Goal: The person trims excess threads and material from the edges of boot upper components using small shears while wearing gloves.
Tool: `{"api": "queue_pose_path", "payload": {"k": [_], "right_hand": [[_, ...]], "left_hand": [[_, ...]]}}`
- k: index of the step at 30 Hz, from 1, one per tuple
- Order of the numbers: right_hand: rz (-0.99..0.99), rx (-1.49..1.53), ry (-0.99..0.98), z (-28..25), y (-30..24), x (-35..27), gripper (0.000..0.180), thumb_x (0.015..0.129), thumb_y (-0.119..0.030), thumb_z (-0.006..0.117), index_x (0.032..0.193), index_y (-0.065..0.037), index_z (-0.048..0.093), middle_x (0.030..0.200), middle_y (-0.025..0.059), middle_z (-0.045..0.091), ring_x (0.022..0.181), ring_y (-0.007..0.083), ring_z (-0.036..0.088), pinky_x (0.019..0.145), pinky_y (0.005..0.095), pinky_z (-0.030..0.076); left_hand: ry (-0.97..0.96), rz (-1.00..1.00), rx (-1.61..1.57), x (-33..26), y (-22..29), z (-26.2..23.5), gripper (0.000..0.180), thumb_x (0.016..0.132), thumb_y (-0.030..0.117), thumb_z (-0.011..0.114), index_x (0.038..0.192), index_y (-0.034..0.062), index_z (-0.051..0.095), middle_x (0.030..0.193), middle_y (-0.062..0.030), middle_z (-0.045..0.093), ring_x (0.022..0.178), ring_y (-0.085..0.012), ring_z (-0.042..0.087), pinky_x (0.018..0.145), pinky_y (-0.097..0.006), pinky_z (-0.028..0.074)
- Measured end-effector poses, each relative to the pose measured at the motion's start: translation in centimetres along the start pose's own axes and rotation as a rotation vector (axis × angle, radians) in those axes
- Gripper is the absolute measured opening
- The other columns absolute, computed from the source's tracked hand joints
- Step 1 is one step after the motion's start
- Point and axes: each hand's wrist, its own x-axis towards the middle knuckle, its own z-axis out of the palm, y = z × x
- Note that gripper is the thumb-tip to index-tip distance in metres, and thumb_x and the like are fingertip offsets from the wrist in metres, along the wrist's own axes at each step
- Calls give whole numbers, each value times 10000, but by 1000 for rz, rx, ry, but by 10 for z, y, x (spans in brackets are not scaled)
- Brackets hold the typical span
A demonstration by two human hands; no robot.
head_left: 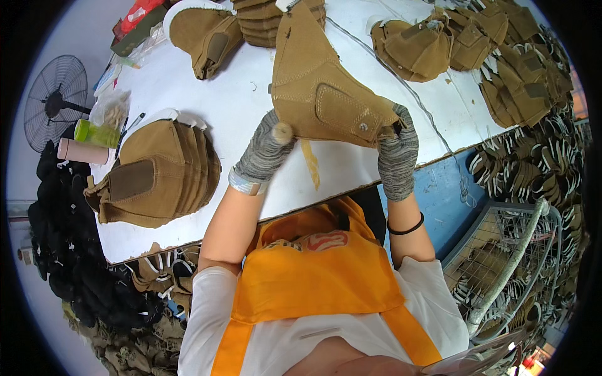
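Observation:
Between my two hands a brown shoe upper (pixel 313 81) is held up over the white table. It has visible stitching, a stitched panel and a small round metal stud near its right end. My left hand (pixel 268 149), in a grey knitted glove, is closed on the lower left edge; the fingers behind the upper are hidden. At the right end, my right hand (pixel 399 153) in a matching glove pinches the narrow tip. To the left of my left hand, a stack of brown shoe uppers (pixel 160 172) with darker elastic panels rests on the table.
More brown uppers (pixel 411 50) lie on the far right of the white table (pixel 219 94), near a grey cable (pixel 420 106). A pink cup (pixel 81 151), a green container (pixel 96 133) and a fan (pixel 56 97) stand left. A wire cart (pixel 501 263) of shoe parts is at right.

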Motion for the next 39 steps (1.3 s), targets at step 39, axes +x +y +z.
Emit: {"api": "queue_pose_path", "payload": {"k": [39], "right_hand": [[-503,-636,-24,13,-34,25,148,750,-33,684,890,-64,649,846,74,578,753,226,565,667,298,479]], "left_hand": [[323,251,882,-7,7,31,329,766,171,751,1039,29,634,958,-85,662,848,-208,615,760,-323,494]]}}
